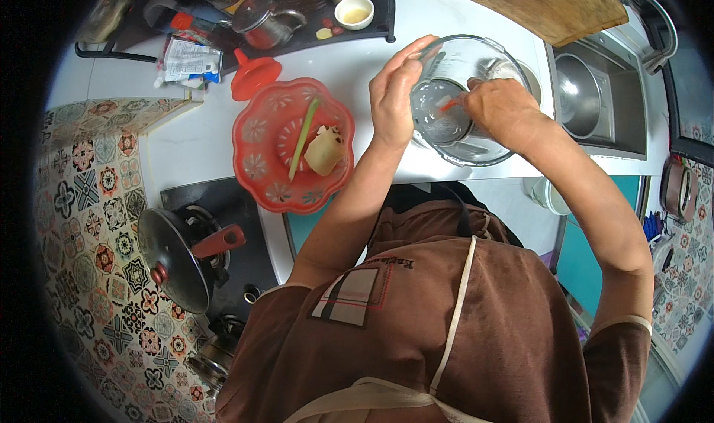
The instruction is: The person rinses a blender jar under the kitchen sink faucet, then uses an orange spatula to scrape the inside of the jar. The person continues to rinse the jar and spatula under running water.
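Note:
A clear glass container (479, 154) with printed marks on its wall stands at the counter's front, its mouth towards me. My left hand (395, 91) is pressed around its left side, thumb near the rim. Over its mouth, my right hand (496, 106) has curled fingers reaching inside. A small orange-red object (449, 104) shows at those fingertips; its other end and exact kind are hidden. The container's bottom looks wet and cloudy. Left of it, a red plastic basket (254, 138) holds a green stalk (304, 138) and a pale, peeled piece of food (324, 152).
A sink (630, 105) with a metal bowl (577, 97) lies right, below a wooden board (535, 2). A dark rack (301, 32) behind carries a metal pot (262, 24) and a small white bowl (355, 14). A lidded pan (173, 256) sits on the stove at left.

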`<state>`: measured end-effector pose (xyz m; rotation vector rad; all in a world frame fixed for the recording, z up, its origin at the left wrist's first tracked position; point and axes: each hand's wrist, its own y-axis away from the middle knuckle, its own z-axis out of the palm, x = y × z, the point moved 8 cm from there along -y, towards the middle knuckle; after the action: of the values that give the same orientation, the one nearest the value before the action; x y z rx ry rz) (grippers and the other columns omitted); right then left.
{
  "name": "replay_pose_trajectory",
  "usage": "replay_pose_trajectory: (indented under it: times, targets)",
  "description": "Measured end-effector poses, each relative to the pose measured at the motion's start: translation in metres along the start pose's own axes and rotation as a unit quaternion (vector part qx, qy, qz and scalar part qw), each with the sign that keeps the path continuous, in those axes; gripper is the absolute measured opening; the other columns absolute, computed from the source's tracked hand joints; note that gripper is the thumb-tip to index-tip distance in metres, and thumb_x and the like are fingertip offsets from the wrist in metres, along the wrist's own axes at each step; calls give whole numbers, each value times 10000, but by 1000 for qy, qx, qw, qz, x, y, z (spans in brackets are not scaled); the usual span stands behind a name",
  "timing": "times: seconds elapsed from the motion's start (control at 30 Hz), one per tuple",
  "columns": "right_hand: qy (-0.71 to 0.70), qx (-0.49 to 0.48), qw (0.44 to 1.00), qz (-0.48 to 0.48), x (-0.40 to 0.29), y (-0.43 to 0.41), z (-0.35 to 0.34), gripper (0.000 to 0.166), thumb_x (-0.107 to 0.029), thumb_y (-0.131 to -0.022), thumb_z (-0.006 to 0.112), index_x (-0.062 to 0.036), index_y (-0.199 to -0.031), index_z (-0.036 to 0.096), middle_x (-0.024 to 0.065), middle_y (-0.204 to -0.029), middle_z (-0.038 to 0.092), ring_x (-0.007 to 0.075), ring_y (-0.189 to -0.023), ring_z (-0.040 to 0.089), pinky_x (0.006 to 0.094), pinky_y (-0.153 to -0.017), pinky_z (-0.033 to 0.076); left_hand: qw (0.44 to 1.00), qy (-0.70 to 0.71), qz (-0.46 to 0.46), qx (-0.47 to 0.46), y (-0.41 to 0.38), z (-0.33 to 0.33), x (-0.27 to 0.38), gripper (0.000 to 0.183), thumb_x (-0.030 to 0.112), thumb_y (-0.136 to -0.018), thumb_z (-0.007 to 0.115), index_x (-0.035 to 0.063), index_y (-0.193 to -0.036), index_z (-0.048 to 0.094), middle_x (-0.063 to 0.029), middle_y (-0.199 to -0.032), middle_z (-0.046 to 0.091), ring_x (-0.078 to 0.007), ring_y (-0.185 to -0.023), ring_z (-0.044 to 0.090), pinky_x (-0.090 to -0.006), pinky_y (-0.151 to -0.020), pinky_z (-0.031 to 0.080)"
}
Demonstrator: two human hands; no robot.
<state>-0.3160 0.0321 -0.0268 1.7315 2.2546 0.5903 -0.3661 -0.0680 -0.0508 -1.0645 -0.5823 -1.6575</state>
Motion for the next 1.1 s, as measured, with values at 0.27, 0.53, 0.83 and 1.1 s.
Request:
replay_pose_trajectory:
  times: [0.27, 0.53, 0.83, 1.1]
  targets:
    - [-12, 2, 1000, 6, -2, 3, -3, 257, -215, -886, 508, -21, -941, 666, 157, -952, 655, 282, -896, 643, 346, -750, 521, 1000, -12, -12, -7, 0, 3, 2, 432, 168, -893, 376, -100, -1215, 479, -182, -1113, 538, -204, -1032, 470, -275, -906, 346]
    - [12, -32, 999, 1, -3, 0, 3, 218, -184, -863, 525, -36, -929, 671, 153, -919, 662, 262, -890, 649, 334, -746, 522, 1000, 9, 3, 7, -1, -1, -1, 379, 161, -889, 418, -60, -1167, 552, -10, -903, 566, -40, -711, 399, -171, -655, 335]
    - [5, 23, 1000, 2, -4, 5, -3, 181, -113, -827, 532, -20, -908, 664, 162, -946, 652, 273, -868, 651, 336, -737, 524, 1000, -11, -4, -21, 0, 1, 1, 437, 168, -892, 372, -110, -1213, 474, -187, -1117, 538, -207, -1021, 480, -287, -914, 344]
    - [-17, 46, 998, -33, -7, -1, -1, 186, -41, -801, 526, -15, -935, 653, 157, -994, 633, 285, -888, 641, 343, -740, 525, 1000, 19, 8, -1, 0, 2, 3, 395, 171, -898, 405, -71, -1185, 529, -105, -1052, 595, -106, -914, 514, -216, -828, 387]
